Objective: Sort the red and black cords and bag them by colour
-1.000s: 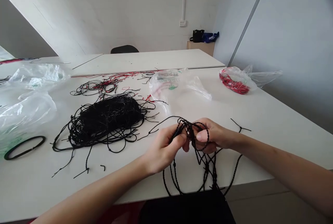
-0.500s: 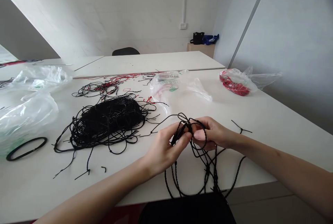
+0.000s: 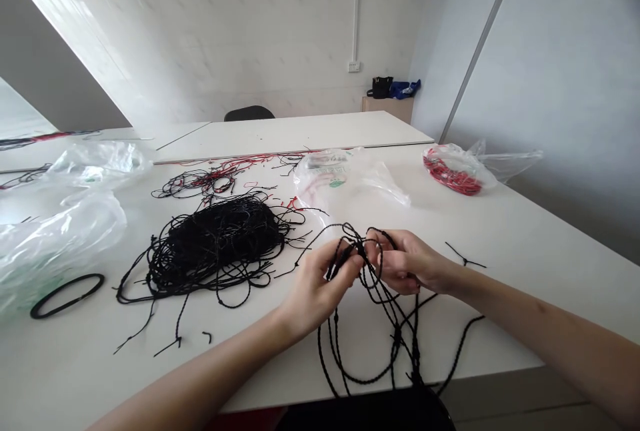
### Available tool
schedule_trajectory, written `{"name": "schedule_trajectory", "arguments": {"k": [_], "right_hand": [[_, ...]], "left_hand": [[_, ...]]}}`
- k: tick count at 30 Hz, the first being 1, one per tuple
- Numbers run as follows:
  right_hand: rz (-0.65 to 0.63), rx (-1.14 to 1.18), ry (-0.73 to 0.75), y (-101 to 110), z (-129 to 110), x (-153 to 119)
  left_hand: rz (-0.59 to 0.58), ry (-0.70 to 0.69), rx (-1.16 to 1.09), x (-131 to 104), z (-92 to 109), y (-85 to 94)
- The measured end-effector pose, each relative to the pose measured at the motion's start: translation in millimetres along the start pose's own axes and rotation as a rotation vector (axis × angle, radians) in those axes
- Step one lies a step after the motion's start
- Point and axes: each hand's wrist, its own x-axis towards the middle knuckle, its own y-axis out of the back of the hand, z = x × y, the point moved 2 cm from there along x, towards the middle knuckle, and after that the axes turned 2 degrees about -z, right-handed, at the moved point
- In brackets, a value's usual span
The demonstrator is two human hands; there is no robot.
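Apparently working through looped black cord (image 3: 360, 247), pinched in left hand (image 3: 314, 284) and right hand (image 3: 413, 263) close together over the near side of the table (image 3: 283, 377), probably needing steady left grip while easing loops with the right.

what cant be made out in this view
- Head view: inner strands of the held black cords, hidden by the left hand and right hand
- Head view: print on the middle clear bag, too small and crumpled
- Head view: rest of the far-left cords, cut off by the left edge
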Motion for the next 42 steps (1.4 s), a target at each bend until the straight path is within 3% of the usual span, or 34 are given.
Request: {"name": "schedule_trajectory", "arguments": {"k": [6,13,17,22,27,32,34,38,40,42], "right_hand": [[0.042,-0.038,0.03,1.8,6.3,1.7],[0.13,-0.156,0.002,-0.7,0.0,3.3],[0.15,-0.176,0.008,3.4,-4.1,2.4],[0.225,-0.11,0.038,12.4,-11.9,0.6],[0.394,0.033,0.186,31.0,-43.9,-14.1],[0.519,0.092,0.452,57.9,-86.6,-46.2],[0.559,-0.072,0.298,66.3,-90.4,-53.6],[0.456,-0.601,-0.43,71.5,-76.6,-53.9],[0.447,-0.664,-0.494,68.6,-73.0,-48.7],[0.514,-0.56,-0.313,62.8,-72.3,-40.3]], "left_hand": [[-0.037,-0.046,0.028,-1.4,2.0,-0.9],[-0.085,0.013,-0.01,1.0,-0.5,-0.6],[-0.13,0.078,-0.141,2.3,-1.6,-0.6],[-0.106,0.188,-0.433,5.0,-4.3,0.9],[-0.008,0.279,-0.807,11.1,-11.4,6.1],[0.11,0.376,-0.971,15.4,-22.0,12.2],[0.12,0.428,-1.019,16.0,-24.6,12.7],[0.06,0.48,-1.054,16.4,-25.4,11.8],[0.021,0.488,-1.056,16.0,-25.1,11.3],[-0.017,0.489,-1.053,15.2,-24.5,10.7]]}}
